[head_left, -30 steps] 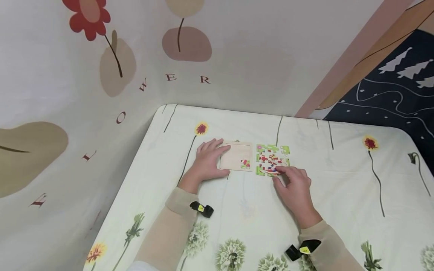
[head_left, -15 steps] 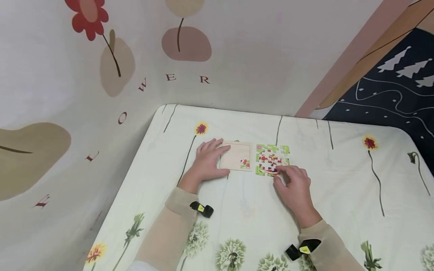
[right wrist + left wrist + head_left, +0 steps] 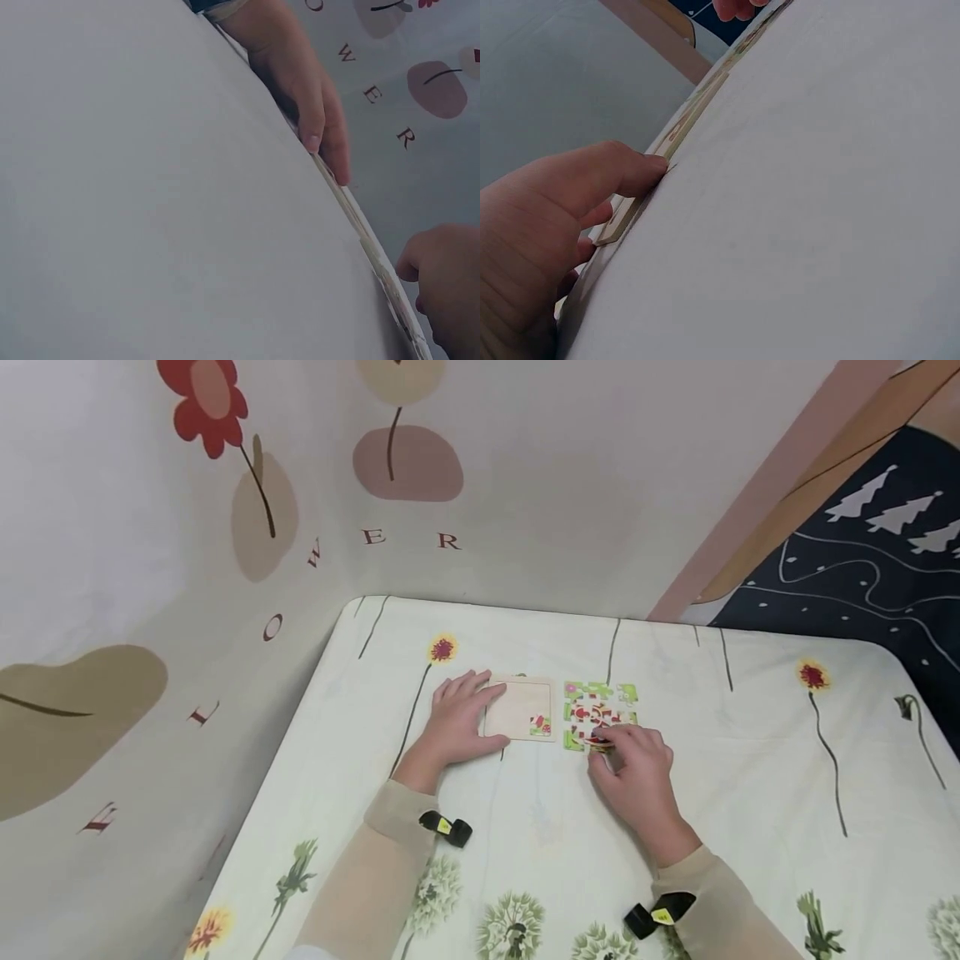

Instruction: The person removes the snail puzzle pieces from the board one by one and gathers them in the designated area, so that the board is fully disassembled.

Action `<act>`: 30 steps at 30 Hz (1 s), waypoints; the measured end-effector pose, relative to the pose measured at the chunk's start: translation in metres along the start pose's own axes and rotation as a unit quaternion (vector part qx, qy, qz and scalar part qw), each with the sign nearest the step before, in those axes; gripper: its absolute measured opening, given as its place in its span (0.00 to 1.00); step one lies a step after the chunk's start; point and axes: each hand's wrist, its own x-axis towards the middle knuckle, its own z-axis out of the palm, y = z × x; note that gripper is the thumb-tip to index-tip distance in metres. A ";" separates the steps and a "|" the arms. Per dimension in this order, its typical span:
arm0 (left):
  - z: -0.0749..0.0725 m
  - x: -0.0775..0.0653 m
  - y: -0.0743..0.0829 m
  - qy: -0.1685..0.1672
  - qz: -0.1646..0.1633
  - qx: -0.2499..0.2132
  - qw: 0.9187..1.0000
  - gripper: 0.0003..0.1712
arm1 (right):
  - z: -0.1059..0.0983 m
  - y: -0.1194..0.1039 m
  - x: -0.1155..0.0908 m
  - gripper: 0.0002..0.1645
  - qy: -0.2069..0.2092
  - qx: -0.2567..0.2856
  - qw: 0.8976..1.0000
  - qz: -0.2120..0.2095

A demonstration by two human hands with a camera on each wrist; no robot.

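Observation:
A square wooden puzzle board (image 3: 516, 703) lies flat, with one red-and-green piece in its near right corner. My left hand (image 3: 459, 720) holds the board's left side, thumb (image 3: 641, 174) at the near edge and fingers spread toward the far edge. Just right of it lie several puzzle pieces (image 3: 579, 712), laid out in a loose square of green, red and white. At the near side of this square, my right hand (image 3: 636, 781) pinches a puzzle piece (image 3: 597, 742) between thumb and fingers. That piece is tilted, and the fingers hide part of it.
A white cloth (image 3: 720, 777) printed with flowers covers the table. Behind it rises a pale wall hanging (image 3: 555, 502) with letters and flower shapes. At the right a dark panel (image 3: 847, 568) shows white trees. Black cameras are strapped on both wrists.
My right hand has shifted slightly left and lifted a piece of the near row, which now tilts. The left hand and the board hold their place, while the head view has shifted a little.

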 end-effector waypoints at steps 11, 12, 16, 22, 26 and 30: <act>-0.002 0.000 0.002 0.000 -0.001 0.002 1.000 0.50 | 0.020 -0.018 0.007 0.16 -0.005 0.021 0.999 -0.043; -0.002 0.000 0.002 0.001 0.000 0.002 1.000 0.50 | 0.022 -0.019 0.008 0.16 -0.005 0.023 0.999 -0.045; -0.003 -0.001 0.002 0.004 0.000 0.003 1.000 0.50 | 0.029 -0.022 0.009 0.15 -0.014 0.019 0.999 -0.043; 0.000 -0.001 0.001 0.005 0.000 0.007 1.000 0.51 | 0.041 -0.028 0.011 0.14 -0.023 0.002 0.998 -0.051; 0.004 -0.001 0.000 0.008 0.002 0.011 1.000 0.51 | 0.047 -0.032 0.013 0.15 -0.032 -0.001 0.998 -0.051; 0.007 -0.001 -0.001 0.012 0.003 0.016 1.000 0.51 | 0.053 -0.036 0.014 0.18 -0.052 -0.016 0.998 -0.038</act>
